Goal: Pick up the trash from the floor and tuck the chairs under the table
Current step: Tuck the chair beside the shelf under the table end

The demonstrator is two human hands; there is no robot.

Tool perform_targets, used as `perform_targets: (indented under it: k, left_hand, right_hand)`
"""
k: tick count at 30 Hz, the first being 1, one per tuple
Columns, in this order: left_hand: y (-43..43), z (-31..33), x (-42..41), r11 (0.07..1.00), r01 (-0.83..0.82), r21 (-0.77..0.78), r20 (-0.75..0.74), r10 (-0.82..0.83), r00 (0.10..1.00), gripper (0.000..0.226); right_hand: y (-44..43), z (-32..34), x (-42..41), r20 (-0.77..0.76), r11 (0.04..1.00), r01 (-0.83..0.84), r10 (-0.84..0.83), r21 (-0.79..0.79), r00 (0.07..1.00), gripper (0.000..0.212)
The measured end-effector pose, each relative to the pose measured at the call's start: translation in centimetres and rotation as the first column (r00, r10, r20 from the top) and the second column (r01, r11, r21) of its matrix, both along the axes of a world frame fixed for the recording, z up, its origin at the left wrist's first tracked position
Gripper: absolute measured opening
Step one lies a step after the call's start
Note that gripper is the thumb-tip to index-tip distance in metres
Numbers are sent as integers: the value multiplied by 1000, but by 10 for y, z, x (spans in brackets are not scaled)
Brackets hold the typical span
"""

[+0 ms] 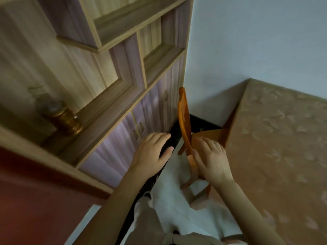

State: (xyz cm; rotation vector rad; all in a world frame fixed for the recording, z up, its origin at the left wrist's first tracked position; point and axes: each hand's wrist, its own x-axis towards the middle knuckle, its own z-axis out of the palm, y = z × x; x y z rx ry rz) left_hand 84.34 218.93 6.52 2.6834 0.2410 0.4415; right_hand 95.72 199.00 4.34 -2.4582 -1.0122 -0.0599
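Observation:
An orange wooden chair (184, 119) stands against the table (276, 147), which wears a tan patterned cloth; the chair's seat reaches under the table edge. My right hand (210, 160) rests on the near end of the chair's curved backrest, fingers curled around it. To the left of the backrest my left hand (152, 152) hovers with its fingers spread, holding nothing and clear of the chair. No trash is visible on the floor.
A wooden shelf unit with pale purple doors (123, 138) lines the left side, close to the chair. A brass lamp with a glass top (60, 117) stands on its ledge. Dark floor (198, 124) runs between cabinet and table. White trousers (177, 200) fill the lower middle.

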Motion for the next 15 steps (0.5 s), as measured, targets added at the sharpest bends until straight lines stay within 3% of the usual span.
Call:
perform_targets:
  k: [8, 15]
  left_hand:
    - [87, -14, 120, 937, 348, 35, -15, -348, 937, 50]
    - [132, -33, 201, 807, 585, 76, -52, -583, 811, 56]
  right_hand:
    - [64, -10, 34, -36, 945, 323, -321, 52, 946, 38]
    - [111, -24, 47, -87, 882, 469, -464, 52, 882, 51]
